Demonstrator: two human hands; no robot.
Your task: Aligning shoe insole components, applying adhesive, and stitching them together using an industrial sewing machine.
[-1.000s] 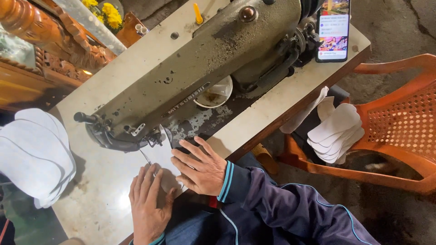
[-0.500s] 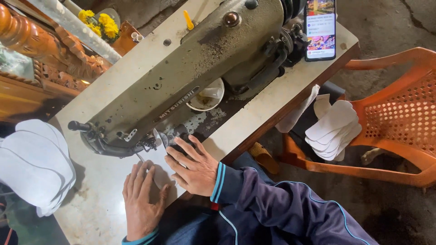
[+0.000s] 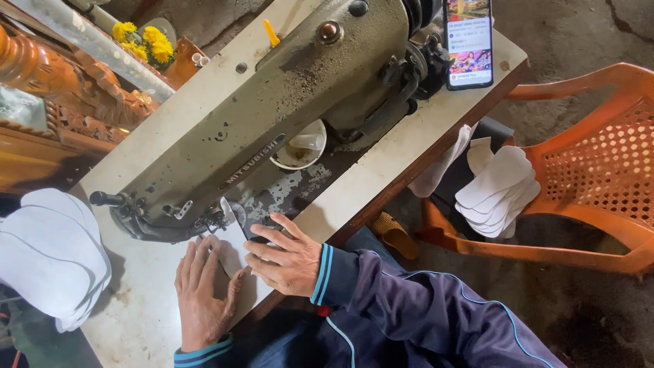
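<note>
A grey-green industrial sewing machine (image 3: 272, 116) lies across a pale table (image 3: 136, 313). A small white fabric piece (image 3: 231, 253) rests flat on the table just under the machine's needle end (image 3: 211, 221). My left hand (image 3: 201, 293) presses flat on the piece, fingers spread toward the needle. My right hand (image 3: 286, 257) lies on the piece's right side, fingers stretched out flat toward the presser foot. Both hands touch the fabric and hold it down.
A stack of white cut pieces (image 3: 48, 255) sits at the left table edge. More white pieces (image 3: 497, 187) lie on an orange plastic chair (image 3: 599, 163) at the right. A phone (image 3: 469, 41) leans by the machine's handwheel. A small bowl (image 3: 300, 150) sits under the machine arm.
Both hands have slid the white piece a little further toward the needle; the view has shifted slightly.
</note>
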